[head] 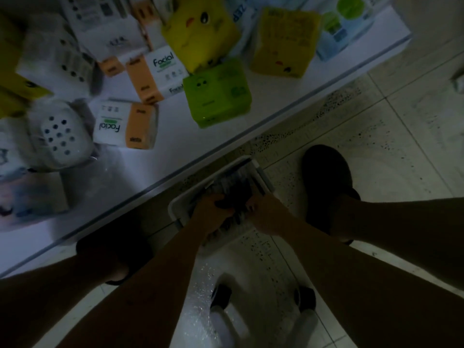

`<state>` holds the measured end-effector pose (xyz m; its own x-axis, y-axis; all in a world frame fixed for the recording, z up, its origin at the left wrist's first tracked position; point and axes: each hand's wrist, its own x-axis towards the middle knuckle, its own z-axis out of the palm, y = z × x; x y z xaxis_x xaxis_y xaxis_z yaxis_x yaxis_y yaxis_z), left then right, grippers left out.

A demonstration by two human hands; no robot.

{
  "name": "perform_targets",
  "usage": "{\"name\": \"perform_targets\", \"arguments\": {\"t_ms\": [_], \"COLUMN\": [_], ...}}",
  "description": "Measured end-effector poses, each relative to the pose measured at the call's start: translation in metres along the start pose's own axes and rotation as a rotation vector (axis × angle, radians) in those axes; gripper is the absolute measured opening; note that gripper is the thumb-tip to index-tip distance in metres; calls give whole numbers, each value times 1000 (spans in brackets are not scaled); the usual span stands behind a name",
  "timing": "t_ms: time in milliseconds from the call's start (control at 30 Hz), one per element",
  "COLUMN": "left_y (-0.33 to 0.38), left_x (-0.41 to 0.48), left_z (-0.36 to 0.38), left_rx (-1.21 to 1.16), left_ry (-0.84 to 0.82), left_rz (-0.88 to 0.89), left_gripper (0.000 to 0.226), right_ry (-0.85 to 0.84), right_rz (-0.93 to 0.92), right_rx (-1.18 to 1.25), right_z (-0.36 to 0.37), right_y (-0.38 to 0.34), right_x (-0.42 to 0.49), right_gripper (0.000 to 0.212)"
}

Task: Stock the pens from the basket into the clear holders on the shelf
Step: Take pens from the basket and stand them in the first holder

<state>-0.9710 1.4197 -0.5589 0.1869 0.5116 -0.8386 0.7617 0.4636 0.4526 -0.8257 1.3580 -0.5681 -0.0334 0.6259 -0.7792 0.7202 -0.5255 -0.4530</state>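
Observation:
A white basket [261, 173] sits on the tiled floor below the shelf edge, holding a dark bundle of pens [237, 189]. Both of my hands reach down into it. My left hand [209, 209] curls its fingers around the pens from the left side. My right hand [263, 212] grips the same bundle from the right. The picture is dim and blurred, so single pens cannot be made out. No clear holders appear in this view.
A white shelf [190, 146] carries tissue packs [126, 126], a green pack [217, 92] and yellow packs [200, 28]. My feet in dark shoes [326, 172] stand either side of the basket. White bottles [231, 320] lie on the floor nearer me.

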Motion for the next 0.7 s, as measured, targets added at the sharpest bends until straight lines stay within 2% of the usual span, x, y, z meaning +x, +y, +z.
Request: {"name": "perform_targets", "arguments": {"t_ms": [67, 133, 200, 300, 433, 500, 567, 700], "left_y": [-6, -8, -5, 3, 5, 2, 2, 8], "left_x": [-3, -13, -23, -38, -56, -63, -70, -80], "left_z": [-2, -10, -24, -42, -53, -54, -53, -51], "left_rx": [-26, 50, 127, 66, 41, 3, -49, -17], "left_ry": [65, 199, 325, 366, 378, 367, 361, 362], "left_rz": [9, 63, 145, 189, 247, 273, 292, 373], "left_gripper": [30, 18, 13, 5, 17, 19, 26, 34], "right_ry": [-22, 5, 40, 4, -46, -32, -16, 151], "right_rz": [-10, -23, -95, -166, -79, -73, -70, -76], "right_rx": [-15, -44, -99, -156, -305, -302, -245, -84], "right_z": [-3, -5, -4, 0, 4, 4, 3, 0], "right_y": [-6, -13, -24, -39, -48, -48, -49, -52], "right_x": [4, 10, 16, 28, 38, 39, 35, 15], "right_gripper": [33, 46, 45, 48, 64, 61, 49, 27]}}
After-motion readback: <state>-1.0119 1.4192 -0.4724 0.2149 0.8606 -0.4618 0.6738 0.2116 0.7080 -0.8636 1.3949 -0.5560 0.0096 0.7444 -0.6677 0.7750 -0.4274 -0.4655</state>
